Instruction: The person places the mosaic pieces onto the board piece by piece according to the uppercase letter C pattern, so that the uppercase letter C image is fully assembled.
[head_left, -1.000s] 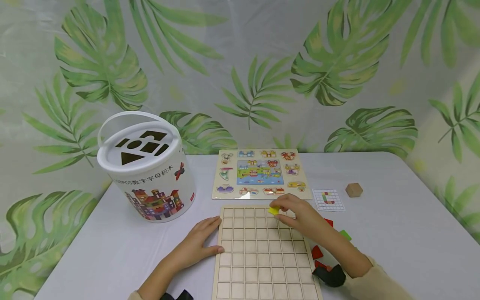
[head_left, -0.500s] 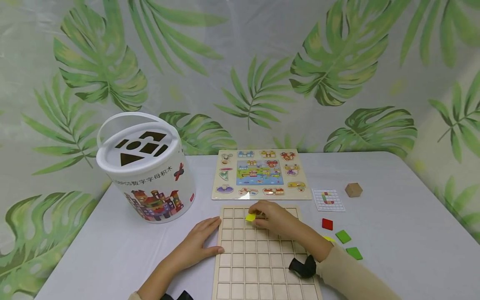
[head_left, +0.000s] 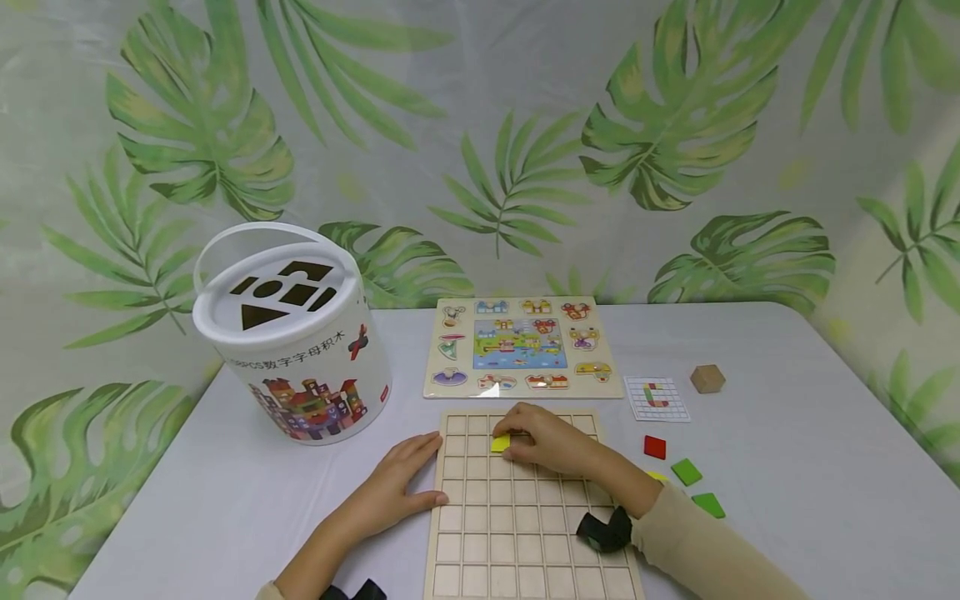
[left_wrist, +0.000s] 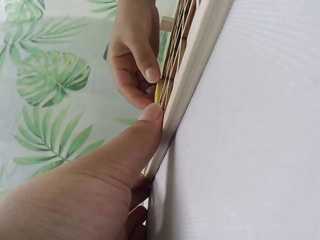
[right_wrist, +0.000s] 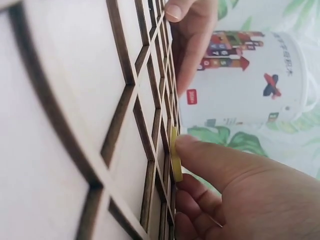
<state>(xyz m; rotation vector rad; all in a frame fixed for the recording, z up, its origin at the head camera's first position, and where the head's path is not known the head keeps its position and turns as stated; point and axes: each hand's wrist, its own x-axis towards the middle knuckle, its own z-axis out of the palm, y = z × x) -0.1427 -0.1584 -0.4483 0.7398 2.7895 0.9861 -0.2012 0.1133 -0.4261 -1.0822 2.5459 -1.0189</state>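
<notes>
While the L hand (head_left: 390, 487) rests at the left edge of the wooden grid board (head_left: 527, 521), thumb held apart from the fingers, the R hand (head_left: 546, 439) pinches a yellow sq. tile (head_left: 500, 444) btwn thumb & fingers. Tile's at the 2nd row from the far edge, 3rd col. from left; can't tell if it's fully seated. Right of the board lie a red tile (head_left: 655, 447), two green tiles (head_left: 686, 472) & another yellow tile (head_left: 657, 477), partly hidden by the R forearm (head_left: 630, 487). Beyond those: a printed pattern card (head_left: 657, 400) w/ a coloured figure on a grid, plus a plain wooden block (head_left: 708, 379) to its right. Knobbed pic. puzzle (head_left: 520, 345) lies past the board's far edge; white lidded bucket (head_left: 300, 367) w/ shape cutouts & Chinese text stands upright at left, handle up. Behind the white-covered table (head_left: 810, 467): leaf-print backdrop (head_left: 517, 183).
</notes>
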